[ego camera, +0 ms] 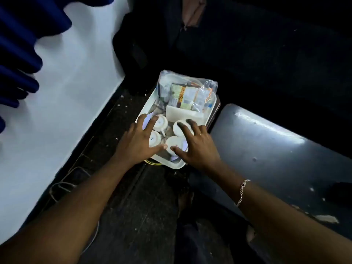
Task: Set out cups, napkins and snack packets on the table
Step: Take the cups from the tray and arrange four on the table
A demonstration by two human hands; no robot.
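Note:
A white tray [146,106] sits low on the dark floor. Several white cups lie in its near half; one cup [162,121] is at the upper left. A white napkin stack [181,114] stands behind the cups. At the tray's far end lies a clear plastic bag [205,88] with snack packets [187,97] inside. My left hand [138,141] hovers with fingers spread over the left cups. My right hand [198,145] is spread over the right cups, its thumb against a near cup [172,142]. Neither hand visibly grips anything.
A white wall [66,82] runs along the left, with blue curtain folds [19,44] at the top left. A grey table top [276,149] lies to the right of the tray. Cables [62,185] trail on the floor at left. Dark furniture fills the background.

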